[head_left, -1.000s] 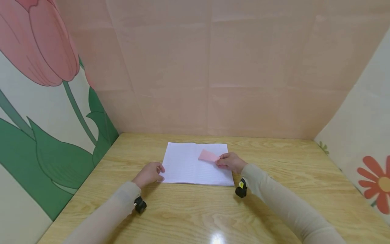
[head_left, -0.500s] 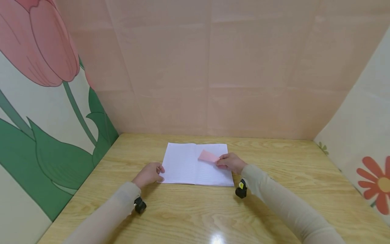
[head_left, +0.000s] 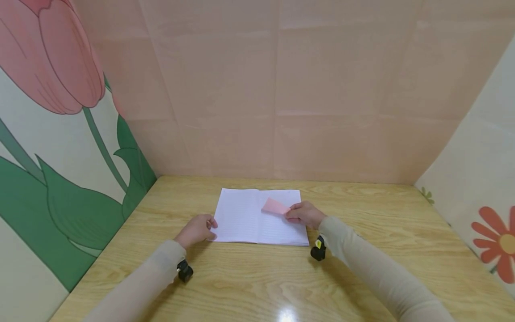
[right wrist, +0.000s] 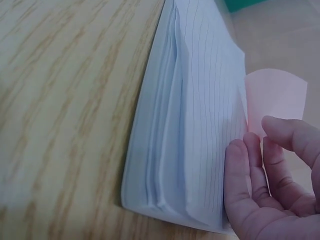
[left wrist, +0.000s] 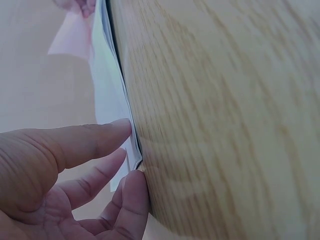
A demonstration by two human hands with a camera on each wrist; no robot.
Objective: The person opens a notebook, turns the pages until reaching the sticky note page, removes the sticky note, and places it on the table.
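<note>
An open notebook (head_left: pixel 237 214) with white lined pages lies flat on the wooden table. At its near left corner my left hand (head_left: pixel 196 230) holds the edge; in the left wrist view the thumb (left wrist: pixel 100 140) rests at the page edge, with curled fingers around the corner. Over the right-hand page, my right hand (head_left: pixel 307 213) pinches a pink slip of paper (head_left: pixel 275 205) by one end. The right wrist view shows the pink slip (right wrist: pixel 275 97) standing out past the thumb, while other fingertips touch or nearly touch the page. The slip's gripped end is hidden by the fingers.
The wooden table (head_left: pixel 249 286) stretches around the notebook. A pinkish-beige backdrop (head_left: pixel 273 98) rises behind it. Side panels carry a printed tulip (head_left: pixel 68 58) on the left and a red flower (head_left: pixel 499 239) on the right. Each wrist wears a small black camera (head_left: pixel 185 271).
</note>
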